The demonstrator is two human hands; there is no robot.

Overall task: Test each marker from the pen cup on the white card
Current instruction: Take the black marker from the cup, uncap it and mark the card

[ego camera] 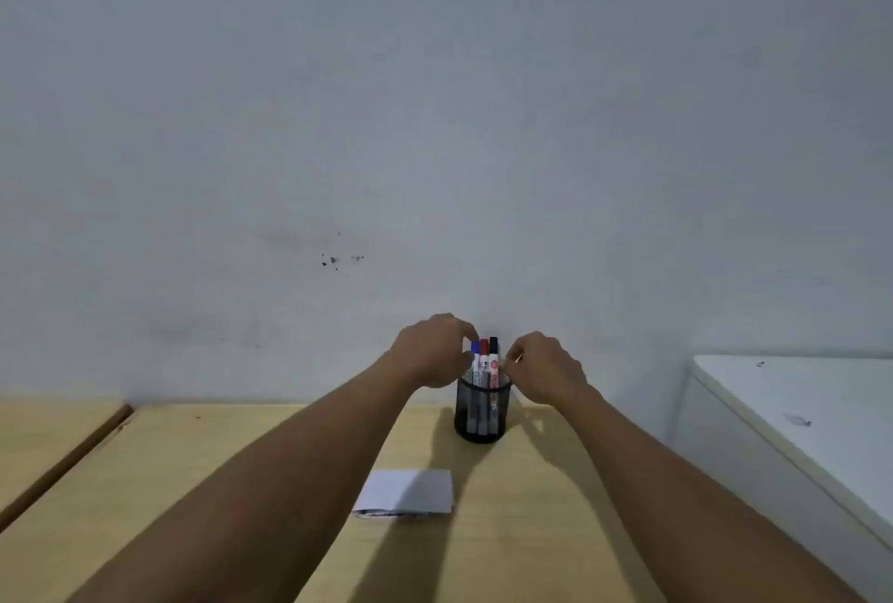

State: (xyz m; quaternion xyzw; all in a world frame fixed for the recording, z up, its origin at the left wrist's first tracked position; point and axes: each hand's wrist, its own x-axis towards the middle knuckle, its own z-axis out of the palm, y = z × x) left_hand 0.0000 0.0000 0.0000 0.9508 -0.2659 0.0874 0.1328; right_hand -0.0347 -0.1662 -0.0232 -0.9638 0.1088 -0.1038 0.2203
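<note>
A black mesh pen cup [480,414] stands on the wooden table near the wall. It holds three upright markers, with a blue cap [475,348], a red cap [484,347] and a black cap [493,344]. My left hand [432,351] reaches in from the left, its fingertips curled around the top of the blue marker. My right hand [546,370] comes from the right. Its fingertips rest beside the black marker's barrel just above the cup rim, and I cannot make out a grip. The white card [410,489] lies flat on the table in front of the cup, between my forearms.
The light wooden table [531,506] ends at a grey wall just behind the cup. A second wooden surface [43,438] adjoins on the left across a dark gap. A white cabinet or appliance [797,409] stands close on the right.
</note>
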